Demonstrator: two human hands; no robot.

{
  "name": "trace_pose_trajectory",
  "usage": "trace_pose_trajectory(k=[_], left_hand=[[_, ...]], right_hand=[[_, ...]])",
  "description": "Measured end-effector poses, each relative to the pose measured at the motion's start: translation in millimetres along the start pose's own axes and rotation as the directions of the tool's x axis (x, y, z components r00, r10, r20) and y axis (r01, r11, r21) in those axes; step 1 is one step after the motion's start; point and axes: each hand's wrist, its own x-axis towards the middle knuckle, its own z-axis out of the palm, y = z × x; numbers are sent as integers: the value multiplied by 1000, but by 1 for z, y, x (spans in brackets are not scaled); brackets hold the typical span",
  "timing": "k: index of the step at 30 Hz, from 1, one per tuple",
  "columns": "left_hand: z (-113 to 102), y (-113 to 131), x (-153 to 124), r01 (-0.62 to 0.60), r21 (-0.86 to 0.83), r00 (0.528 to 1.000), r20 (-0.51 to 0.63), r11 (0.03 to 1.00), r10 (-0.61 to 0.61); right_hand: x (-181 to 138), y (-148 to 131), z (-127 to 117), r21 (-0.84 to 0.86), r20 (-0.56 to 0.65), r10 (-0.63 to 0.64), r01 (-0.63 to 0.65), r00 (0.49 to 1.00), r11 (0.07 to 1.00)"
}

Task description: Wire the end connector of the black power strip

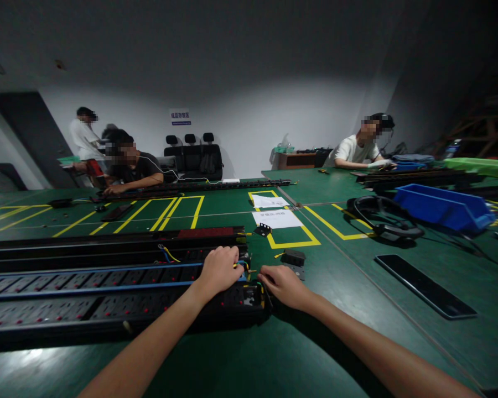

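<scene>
Several long black power strips (124, 305) with rows of sockets and small red parts lie side by side at the left. My left hand (219, 269) is closed over the right end of a strip with blue edges (149, 287), with the knuckles up. Short coloured wires come out of the open strip ends. My right hand (283, 284) is just beyond those ends, its fingers pinched at a thin wire (251, 271); the fingertips are partly hidden. Behind it lies a small black end piece (294, 257) with a yellow wire.
A phone (425, 286), a black headset (384, 218) and a blue bin (444, 207) are on the right. White papers (277, 218) and another small black piece (263, 229) lie ahead among yellow tape lines. Co-workers are at the far side.
</scene>
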Motion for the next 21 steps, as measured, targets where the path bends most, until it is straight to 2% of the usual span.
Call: trace_pose_trajectory(k=[21], left_hand=[[-5,3,0,17,-1,999,38,1000,-17]], right_hand=[[0,-2,-2,-5,12,6,-6,1000,1000]])
